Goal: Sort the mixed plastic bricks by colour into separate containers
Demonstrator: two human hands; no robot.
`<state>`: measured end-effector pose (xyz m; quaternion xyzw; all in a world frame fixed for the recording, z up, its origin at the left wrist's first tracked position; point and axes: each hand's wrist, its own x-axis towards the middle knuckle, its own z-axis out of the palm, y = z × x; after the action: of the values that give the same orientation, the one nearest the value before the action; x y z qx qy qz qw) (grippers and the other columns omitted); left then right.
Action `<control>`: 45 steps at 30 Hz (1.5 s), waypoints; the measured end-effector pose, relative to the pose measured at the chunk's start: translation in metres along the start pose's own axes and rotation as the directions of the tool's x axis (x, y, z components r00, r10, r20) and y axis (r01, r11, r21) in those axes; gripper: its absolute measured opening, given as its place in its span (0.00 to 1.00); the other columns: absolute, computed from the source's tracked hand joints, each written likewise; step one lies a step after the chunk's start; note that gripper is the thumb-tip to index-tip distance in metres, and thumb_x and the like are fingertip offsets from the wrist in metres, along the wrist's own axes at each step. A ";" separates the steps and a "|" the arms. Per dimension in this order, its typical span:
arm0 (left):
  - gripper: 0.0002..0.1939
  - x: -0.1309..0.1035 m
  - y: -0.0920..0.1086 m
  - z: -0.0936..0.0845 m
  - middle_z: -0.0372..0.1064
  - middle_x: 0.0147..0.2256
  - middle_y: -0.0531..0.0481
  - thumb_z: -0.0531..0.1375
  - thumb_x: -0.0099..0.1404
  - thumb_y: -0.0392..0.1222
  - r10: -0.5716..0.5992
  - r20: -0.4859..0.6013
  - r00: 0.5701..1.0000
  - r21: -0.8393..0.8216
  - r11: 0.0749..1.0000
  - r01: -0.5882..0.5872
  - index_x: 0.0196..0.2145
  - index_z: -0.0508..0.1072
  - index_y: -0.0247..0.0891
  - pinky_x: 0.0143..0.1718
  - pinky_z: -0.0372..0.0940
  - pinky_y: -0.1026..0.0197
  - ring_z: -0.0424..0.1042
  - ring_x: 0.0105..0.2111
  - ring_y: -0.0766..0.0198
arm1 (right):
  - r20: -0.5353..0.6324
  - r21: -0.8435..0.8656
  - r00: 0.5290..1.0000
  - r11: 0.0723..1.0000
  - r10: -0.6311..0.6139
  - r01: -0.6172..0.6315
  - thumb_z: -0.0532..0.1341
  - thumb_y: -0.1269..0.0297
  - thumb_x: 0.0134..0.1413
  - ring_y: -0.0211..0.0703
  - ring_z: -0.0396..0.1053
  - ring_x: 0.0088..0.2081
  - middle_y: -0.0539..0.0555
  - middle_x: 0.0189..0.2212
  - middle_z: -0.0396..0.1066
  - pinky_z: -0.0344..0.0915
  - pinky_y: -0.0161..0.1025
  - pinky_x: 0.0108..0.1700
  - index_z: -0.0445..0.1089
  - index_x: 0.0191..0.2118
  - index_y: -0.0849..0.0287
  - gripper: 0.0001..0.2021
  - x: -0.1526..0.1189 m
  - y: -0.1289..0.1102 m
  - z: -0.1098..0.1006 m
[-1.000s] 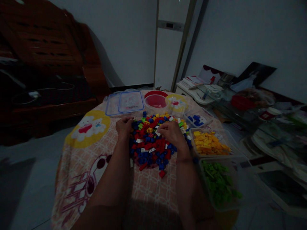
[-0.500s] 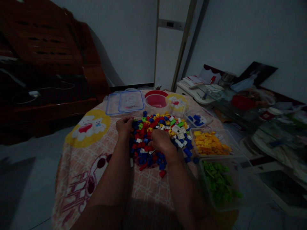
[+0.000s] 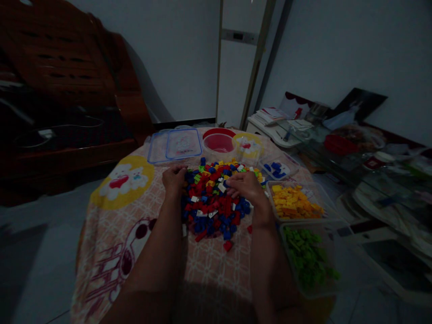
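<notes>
Dimly lit, the table (image 3: 207, 267) is heaped centrally with mixed bricks (image 3: 218, 206), seemingly for easy reach. Left hand (image 3: 173, 178) and right hand (image 3: 245, 185) are held curled; whether anything is gripped cannot be told. Near the right edge, colours are kept apart by trays (image 3: 317, 194).

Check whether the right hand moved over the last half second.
Yes: against the clear container of yellow bricks, the right hand has shifted rightward and farther forward.

Boxes (image 3: 319, 194) block right of the bricks (image 3: 221, 208); front passable.
</notes>
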<state>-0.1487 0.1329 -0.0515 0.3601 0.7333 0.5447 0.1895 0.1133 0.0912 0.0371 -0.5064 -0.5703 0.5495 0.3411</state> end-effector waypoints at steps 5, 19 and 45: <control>0.15 -0.001 0.002 0.000 0.80 0.33 0.47 0.61 0.53 0.41 0.010 -0.006 1.000 0.000 1.000 -0.010 0.37 0.83 0.36 0.40 0.69 0.59 0.76 0.38 0.55 | -0.503 0.361 0.862 0.893 -0.056 0.268 0.70 0.65 0.40 0.43 0.78 0.26 0.50 0.21 0.75 0.76 0.34 0.28 0.72 0.32 0.62 0.11 0.013 0.017 -0.033; 0.16 -0.004 0.003 -0.002 0.80 0.35 0.47 0.62 0.54 0.41 -0.001 0.007 1.000 -0.016 1.000 0.001 0.38 0.83 0.36 0.40 0.69 0.60 0.77 0.38 0.56 | -0.836 0.238 0.548 0.883 -0.025 0.404 0.64 0.62 0.42 0.47 0.78 0.42 0.59 0.40 0.77 0.77 0.45 0.47 0.73 0.46 0.67 0.22 0.026 0.040 -0.058; 0.16 -0.008 0.010 -0.003 0.80 0.34 0.47 0.62 0.53 0.41 -0.017 0.009 1.000 -0.048 0.999 0.017 0.38 0.83 0.34 0.39 0.69 0.61 0.77 0.36 0.57 | 0.340 -0.844 0.931 0.392 -0.133 0.365 0.60 0.67 0.58 0.47 0.76 0.47 0.59 0.41 0.80 0.65 0.37 0.45 0.80 0.38 0.58 0.10 -0.004 -0.007 0.069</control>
<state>-0.1420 0.1261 -0.0418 0.3515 0.7222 0.5591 0.2058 0.0479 0.0686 0.0332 -0.4539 -0.8766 0.1561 0.0338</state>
